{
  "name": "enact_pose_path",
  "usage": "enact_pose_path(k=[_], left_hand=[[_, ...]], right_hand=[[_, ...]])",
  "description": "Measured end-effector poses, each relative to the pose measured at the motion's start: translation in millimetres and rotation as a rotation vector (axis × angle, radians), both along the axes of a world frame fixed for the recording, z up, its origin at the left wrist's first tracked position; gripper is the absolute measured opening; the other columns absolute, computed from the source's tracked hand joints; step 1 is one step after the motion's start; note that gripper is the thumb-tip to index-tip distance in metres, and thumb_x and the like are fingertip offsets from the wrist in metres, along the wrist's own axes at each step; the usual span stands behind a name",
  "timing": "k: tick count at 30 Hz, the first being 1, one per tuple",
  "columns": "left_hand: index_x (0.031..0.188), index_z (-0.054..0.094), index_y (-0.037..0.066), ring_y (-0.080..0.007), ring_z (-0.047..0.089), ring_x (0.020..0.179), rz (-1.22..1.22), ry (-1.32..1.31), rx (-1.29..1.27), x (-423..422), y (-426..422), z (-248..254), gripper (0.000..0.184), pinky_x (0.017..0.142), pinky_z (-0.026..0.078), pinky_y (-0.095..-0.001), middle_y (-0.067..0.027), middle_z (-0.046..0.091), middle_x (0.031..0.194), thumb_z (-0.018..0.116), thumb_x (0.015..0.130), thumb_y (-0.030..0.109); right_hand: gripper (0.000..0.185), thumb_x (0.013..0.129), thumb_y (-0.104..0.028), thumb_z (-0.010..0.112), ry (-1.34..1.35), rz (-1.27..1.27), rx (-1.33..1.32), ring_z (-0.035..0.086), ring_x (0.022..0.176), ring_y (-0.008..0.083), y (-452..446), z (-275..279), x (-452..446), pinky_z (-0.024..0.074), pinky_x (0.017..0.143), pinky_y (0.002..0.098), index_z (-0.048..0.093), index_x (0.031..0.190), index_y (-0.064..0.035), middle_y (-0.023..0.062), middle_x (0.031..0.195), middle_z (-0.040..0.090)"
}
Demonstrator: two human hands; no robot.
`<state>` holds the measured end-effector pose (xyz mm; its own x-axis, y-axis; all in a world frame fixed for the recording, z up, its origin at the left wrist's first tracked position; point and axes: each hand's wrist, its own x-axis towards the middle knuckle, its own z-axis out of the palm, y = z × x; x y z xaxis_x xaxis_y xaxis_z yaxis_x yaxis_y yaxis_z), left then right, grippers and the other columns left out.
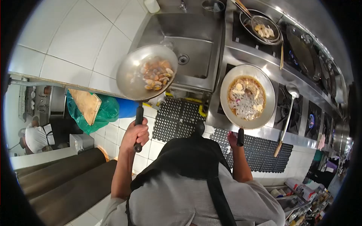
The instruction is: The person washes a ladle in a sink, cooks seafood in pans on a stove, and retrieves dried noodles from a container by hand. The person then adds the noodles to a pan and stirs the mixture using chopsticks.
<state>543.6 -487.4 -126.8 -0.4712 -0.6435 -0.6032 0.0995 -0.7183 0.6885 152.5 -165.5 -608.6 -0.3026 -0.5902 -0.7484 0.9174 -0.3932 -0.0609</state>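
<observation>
- We have clams [156, 75] in a skillet [126, 81] at 11 o'clock
- our sink [203, 56] at 12
- a second pan [247, 71] on the stove [245, 55] at 1

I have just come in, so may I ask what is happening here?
The person's left hand grips the black handle of a pan of shellfish by the sink. The right hand is at the handle of a second pan on the stove, though its grip is unclear. There, pale pieces sit in foamy brown liquid.

The left round grey metal pan [127, 81] looks smooth; the rectangular steel sink [200, 51], satiny; the crumpled green plastic bag [108, 113], glossy.
</observation>
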Motion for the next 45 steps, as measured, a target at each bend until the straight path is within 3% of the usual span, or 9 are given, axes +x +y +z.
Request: enact_pose_path(k=[5, 9, 15, 18, 30, 35, 39, 42, 45], left_hand=[[0.101, 0.050, 0.010, -0.0057, 0.040, 0.043, -0.151, -0.114, -0.069, -22.7, -73.7, -17.1, 0.015, 0.041, 0.038, -0.0263, 0.0073, 0.040, 0.061, 0.063, 0.094, 0.009], [0.096, 0.052, 0.009, -0.0087, 0.045, 0.046, -0.227, -0.224, -0.138, -35.0, -132.5, -43.1, 0.015, 0.044, 0.040, -0.0275, 0.0042, 0.043, 0.060, 0.066, 0.090, 0.009], [0.092, 0.052, 0.007, -0.0117, 0.049, 0.045, -0.377, -0.338, -0.225, -57.3, -244.9, -91.8, 0.015, 0.042, 0.043, -0.0308, -0.0004, 0.050, 0.060, 0.067, 0.087, 0.008], [0.088, 0.052, 0.006, -0.0142, 0.048, 0.042, -0.454, -0.429, -0.289, -65.2, -281.8, -112.5, 0.016, 0.041, 0.043, -0.0328, -0.0028, 0.051, 0.058, 0.067, 0.086, 0.010], [0.083, 0.053, 0.011, -0.0125, 0.054, 0.052, -0.855, -0.334, 0.005, -126.1, -441.3, -246.0, 0.020, 0.048, 0.046, -0.0321, 0.0005, 0.052, 0.063, 0.072, 0.088, 0.013], [0.085, 0.054, 0.009, -0.0136, 0.053, 0.049, -1.022, -0.332, 0.044, -154.6, -461.4, -333.4, 0.020, 0.047, 0.044, -0.0318, -0.0001, 0.051, 0.060, 0.073, 0.089, 0.014], [0.092, 0.058, 0.006, -0.0144, 0.056, 0.050, -1.029, -0.455, -0.025, -150.6, -460.8, -356.2, 0.026, 0.050, 0.048, -0.0340, -0.0037, 0.060, 0.070, 0.075, 0.093, 0.026], [0.105, 0.062, 0.002, -0.0196, 0.063, 0.063, -1.135, -0.631, -0.173, -137.9, -465.3, -393.6, 0.033, 0.064, 0.054, -0.0382, -0.0082, 0.065, 0.079, 0.075, 0.094, 0.031], [0.121, 0.064, -0.001, -0.0315, 0.072, 0.088, -1.208, -0.780, -0.512, -109.7, -463.5, -482.4, 0.046, 0.080, 0.057, -0.0449, -0.0200, 0.073, 0.097, 0.075, 0.091, 0.032]], right_hand=[[0.032, 0.101, -0.032, 0.049, 0.262, 0.196, 0.324, 0.068, 0.105, 0.0399, 29.4, 54.5, 19.3, 0.0572, 0.084, 0.0531, 0.062, 0.114, -0.0057, 0.0174, 0.110, 0.065], [0.036, 0.101, -0.035, 0.056, 0.270, 0.398, 0.750, 0.069, 0.098, 0.0341, 47.7, 88.3, 53.8, 0.0571, 0.073, 0.0472, 0.059, 0.126, -0.0092, 0.0145, 0.113, 0.062], [0.045, 0.099, -0.034, 0.060, 0.064, 0.419, 0.991, 0.064, 0.088, 0.0300, 79.5, 125.4, 129.3, 0.0500, 0.064, 0.0422, 0.054, 0.137, -0.0104, 0.0130, 0.119, 0.059], [0.047, 0.099, -0.033, 0.060, 0.031, 0.443, 1.039, 0.060, 0.102, 0.0296, 71.4, 151.2, 161.1, 0.0502, 0.067, 0.0434, 0.053, 0.139, -0.0099, 0.0129, 0.122, 0.058], [0.044, 0.097, -0.038, 0.062, 0.244, 0.703, 1.176, 0.066, 0.088, 0.0220, -14.5, 250.2, 203.1, 0.0536, 0.065, 0.0365, 0.059, 0.131, -0.0100, 0.0074, 0.116, 0.062], [0.041, 0.098, -0.036, 0.061, 0.216, 0.684, 1.220, 0.066, 0.087, 0.0184, -11.2, 282.2, 213.0, 0.0530, 0.062, 0.0340, 0.060, 0.130, -0.0113, 0.0050, 0.112, 0.064], [0.039, 0.099, -0.035, 0.060, 0.128, 0.631, 1.268, 0.067, 0.088, 0.0181, -6.5, 300.3, 233.5, 0.0522, 0.059, 0.0336, 0.060, 0.131, -0.0123, 0.0048, 0.110, 0.065], [0.041, 0.100, -0.036, 0.059, 0.057, 0.666, 1.248, 0.067, 0.089, 0.0186, -6.7, 307.0, 252.4, 0.0516, 0.060, 0.0334, 0.059, 0.133, -0.0122, 0.0062, 0.112, 0.066], [0.042, 0.100, -0.036, 0.060, 0.032, 0.649, 1.228, 0.068, 0.089, 0.0197, -24.6, 309.9, 261.0, 0.0531, 0.064, 0.0343, 0.058, 0.133, -0.0111, 0.0073, 0.112, 0.066]])
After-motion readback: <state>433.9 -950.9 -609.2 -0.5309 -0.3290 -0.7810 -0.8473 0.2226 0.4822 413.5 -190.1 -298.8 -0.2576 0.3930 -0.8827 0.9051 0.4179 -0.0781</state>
